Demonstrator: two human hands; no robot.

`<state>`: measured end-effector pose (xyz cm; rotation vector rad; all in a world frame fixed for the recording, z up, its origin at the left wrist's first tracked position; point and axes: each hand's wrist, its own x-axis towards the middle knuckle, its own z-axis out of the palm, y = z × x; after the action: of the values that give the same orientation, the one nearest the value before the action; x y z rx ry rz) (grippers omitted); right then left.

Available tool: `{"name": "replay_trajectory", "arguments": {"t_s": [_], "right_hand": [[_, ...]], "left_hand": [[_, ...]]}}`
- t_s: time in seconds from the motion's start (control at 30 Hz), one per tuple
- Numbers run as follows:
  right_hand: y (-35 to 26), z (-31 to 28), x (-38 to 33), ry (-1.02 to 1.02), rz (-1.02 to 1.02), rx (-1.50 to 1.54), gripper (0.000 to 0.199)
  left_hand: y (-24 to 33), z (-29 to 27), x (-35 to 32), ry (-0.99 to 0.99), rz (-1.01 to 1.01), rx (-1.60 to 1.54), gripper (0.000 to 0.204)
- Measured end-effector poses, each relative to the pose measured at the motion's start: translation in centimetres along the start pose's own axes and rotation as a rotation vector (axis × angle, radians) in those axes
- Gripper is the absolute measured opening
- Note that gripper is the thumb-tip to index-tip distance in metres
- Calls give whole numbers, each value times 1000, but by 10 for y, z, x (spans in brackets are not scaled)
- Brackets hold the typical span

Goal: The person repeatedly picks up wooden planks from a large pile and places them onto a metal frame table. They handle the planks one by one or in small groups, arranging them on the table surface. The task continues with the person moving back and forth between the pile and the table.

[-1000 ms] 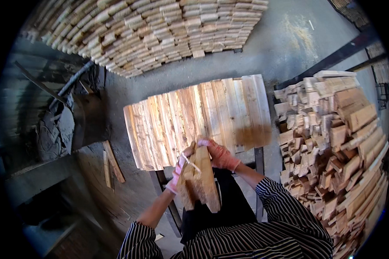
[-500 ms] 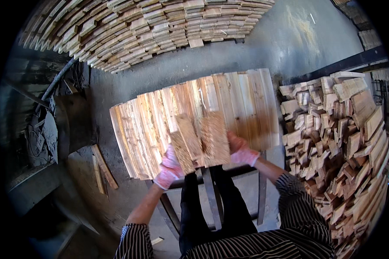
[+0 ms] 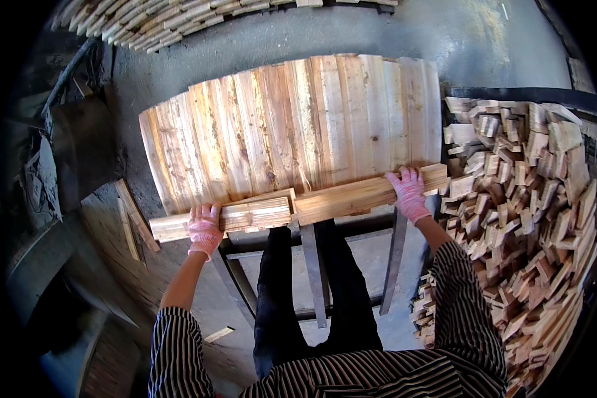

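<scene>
A row of wooden boards (image 3: 292, 126) lies side by side on a dark metal stand (image 3: 310, 272) in front of me. Across the near ends of that row, two short lengths of wood rest almost end to end. My left hand (image 3: 205, 229), in a pink-and-white glove, is closed over the left wooden board (image 3: 259, 213); a thinner strip shows just behind it. In a matching glove, my right hand (image 3: 410, 194) grips the right wooden board (image 3: 351, 194) near its outer end. My thumbs are largely hidden.
A large heap of cut wood pieces (image 3: 511, 219) rises at the right. Stacked boards (image 3: 159, 23) stand at the far left. Loose wood strips (image 3: 136, 215) lie on the floor left of the stand, near dark metal equipment (image 3: 83, 149). My legs are close to the stand.
The boards were held upright and close together over the middle; now they lie crosswise along the near edge. My hands have moved apart, and the view has shifted toward me.
</scene>
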<state>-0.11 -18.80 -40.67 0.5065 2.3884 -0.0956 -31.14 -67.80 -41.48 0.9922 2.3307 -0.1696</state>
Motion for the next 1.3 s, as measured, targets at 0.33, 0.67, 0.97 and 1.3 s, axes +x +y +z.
{"name": "replay_trajectory", "arguments": {"t_s": [0.33,0.67,0.97,1.3], "right_hand": [[11,58,15,136,-14,-76,90],[20,16,20,-81,-3,-75,92],[54,-103,130,194,50,-63,86],[33,-123,247,301,72,248,47]], "left_hand": [[1,35,19,50,75,32,60],[1,0,28,-121,97,48,75],[-22,-104,150,-22,-117,184,99],[-27,-118,265,268,186,-226,92]]}}
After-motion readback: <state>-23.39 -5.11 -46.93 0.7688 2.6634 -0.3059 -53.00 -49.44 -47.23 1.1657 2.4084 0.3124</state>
